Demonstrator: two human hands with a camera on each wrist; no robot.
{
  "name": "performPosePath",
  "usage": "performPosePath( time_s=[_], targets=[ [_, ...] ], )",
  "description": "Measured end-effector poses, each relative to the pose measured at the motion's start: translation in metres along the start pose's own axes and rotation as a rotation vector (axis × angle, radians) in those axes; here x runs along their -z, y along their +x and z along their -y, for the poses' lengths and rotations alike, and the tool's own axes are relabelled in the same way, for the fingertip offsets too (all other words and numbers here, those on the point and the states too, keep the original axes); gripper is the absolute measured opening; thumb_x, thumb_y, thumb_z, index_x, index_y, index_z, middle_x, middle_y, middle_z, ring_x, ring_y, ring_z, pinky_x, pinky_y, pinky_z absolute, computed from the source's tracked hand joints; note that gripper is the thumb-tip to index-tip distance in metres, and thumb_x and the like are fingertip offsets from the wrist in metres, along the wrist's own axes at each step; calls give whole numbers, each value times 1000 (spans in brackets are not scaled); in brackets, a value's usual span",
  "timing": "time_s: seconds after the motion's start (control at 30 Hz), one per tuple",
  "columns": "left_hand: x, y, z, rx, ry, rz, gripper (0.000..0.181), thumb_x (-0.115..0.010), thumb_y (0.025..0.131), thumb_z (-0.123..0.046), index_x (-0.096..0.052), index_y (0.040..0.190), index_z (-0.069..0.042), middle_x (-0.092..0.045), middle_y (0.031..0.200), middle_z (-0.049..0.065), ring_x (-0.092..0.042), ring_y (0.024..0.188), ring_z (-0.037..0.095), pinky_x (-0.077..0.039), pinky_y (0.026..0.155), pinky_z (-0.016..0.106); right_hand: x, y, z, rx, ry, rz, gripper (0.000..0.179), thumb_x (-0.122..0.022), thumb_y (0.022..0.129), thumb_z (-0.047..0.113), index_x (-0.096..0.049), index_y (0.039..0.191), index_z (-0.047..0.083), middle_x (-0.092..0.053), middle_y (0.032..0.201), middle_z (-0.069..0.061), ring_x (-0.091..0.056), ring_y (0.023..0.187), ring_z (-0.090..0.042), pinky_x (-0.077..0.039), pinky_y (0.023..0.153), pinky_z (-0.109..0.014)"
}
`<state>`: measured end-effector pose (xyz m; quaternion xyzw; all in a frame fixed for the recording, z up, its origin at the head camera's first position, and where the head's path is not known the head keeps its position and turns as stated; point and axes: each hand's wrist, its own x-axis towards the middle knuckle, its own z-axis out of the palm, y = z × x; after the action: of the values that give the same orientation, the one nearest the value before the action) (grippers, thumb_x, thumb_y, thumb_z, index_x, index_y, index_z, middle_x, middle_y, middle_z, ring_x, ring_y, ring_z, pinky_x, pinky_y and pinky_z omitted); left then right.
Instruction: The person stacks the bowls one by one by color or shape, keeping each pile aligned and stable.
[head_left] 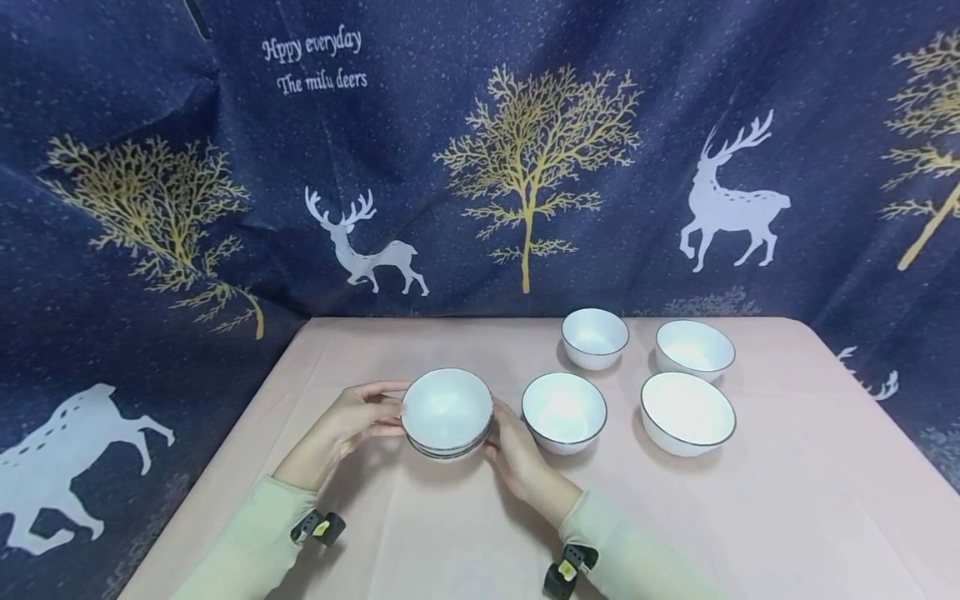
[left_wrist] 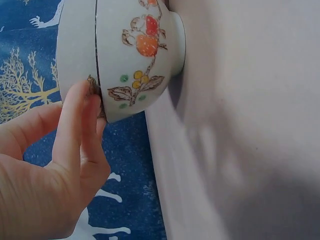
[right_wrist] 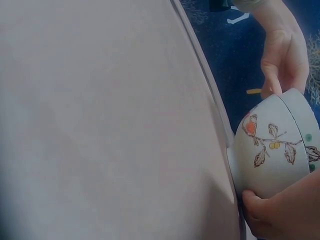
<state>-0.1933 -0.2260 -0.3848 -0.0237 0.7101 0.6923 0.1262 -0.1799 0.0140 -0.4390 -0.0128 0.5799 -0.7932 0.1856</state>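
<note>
A stack of white bowls (head_left: 447, 408) with dark rims is held between the two hands, left of the table's middle. My left hand (head_left: 366, 412) grips its left side, fingers and thumb at the rims. In the left wrist view, the left hand (left_wrist: 60, 160) holds close to where the upper bowl sits in the lower bowl (left_wrist: 135, 55), which bears painted fruit and leaves. My right hand (head_left: 521, 454) grips the opposite side. The right wrist view has the right hand (right_wrist: 285, 210) low on the lower bowl (right_wrist: 265, 150), thumb near its foot.
Right beside the right hand stands a white bowl (head_left: 565, 412). Behind it is a smaller bowl (head_left: 595, 337), and further right are a rear bowl (head_left: 694, 348) and a larger front bowl (head_left: 687, 414). A dark blue patterned cloth (head_left: 480, 167) hangs behind the pink-covered table (head_left: 787, 517).
</note>
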Motion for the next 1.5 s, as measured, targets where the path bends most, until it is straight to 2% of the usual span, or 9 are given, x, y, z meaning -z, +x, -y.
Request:
performPosePath(
  time_s=[0.13, 0.37, 0.67, 1.03, 1.27, 1.5],
  targets=[
    [0, 0, 0, 3, 1, 0, 56, -61, 86, 10, -40, 138, 13, -64, 89, 9, -67, 71, 19, -61, 76, 36, 0, 0, 1, -6, 3, -6, 55, -21, 106, 33, -16, 153, 4, -14, 158, -18, -24, 142, -38, -33, 115, -43],
    [-4, -2, 2, 23, 13, -57, 53, -63, 86, 9, -46, 136, 10, -61, 90, 10, -66, 71, 18, -61, 76, 34, 1, 0, 0, -12, -9, -10, 54, -18, 106, 32, -16, 153, 4, -15, 157, -19, -26, 140, -39, -33, 115, -43],
    [-6, -6, 8, 2, 45, -86, 50, -63, 88, 3, -48, 135, 8, -60, 96, 8, -66, 77, 14, -61, 76, 29, 0, -1, -1, -7, -3, -3, 54, -18, 106, 30, -14, 153, 3, -13, 158, -20, -22, 142, -40, -31, 116, -44],
    [-12, -11, 10, -15, 27, -116, 48, -61, 89, 3, -48, 135, 8, -57, 98, 8, -62, 79, 12, -60, 74, 24, -1, -3, -1, 1, -23, -18, 55, -18, 106, 31, -17, 152, 2, -18, 157, -20, -25, 142, -37, -32, 115, -42],
    [-15, -13, 10, -15, 31, -143, 48, -62, 90, 0, -48, 135, 8, -57, 99, 8, -60, 79, 12, -59, 75, 23, -1, -4, 0, 12, -38, -13, 55, -17, 106, 31, -16, 152, 0, -14, 157, -21, -22, 142, -38, -34, 114, -41],
    [-17, -14, 10, -3, 23, -188, 43, -59, 91, 0, -50, 133, 6, -58, 103, 12, -63, 81, 14, -59, 74, 22, -1, -6, 3, 2, -40, -36, 54, -19, 106, 29, -19, 151, 0, -15, 157, -20, -23, 142, -38, -34, 114, -41]
  ],
)
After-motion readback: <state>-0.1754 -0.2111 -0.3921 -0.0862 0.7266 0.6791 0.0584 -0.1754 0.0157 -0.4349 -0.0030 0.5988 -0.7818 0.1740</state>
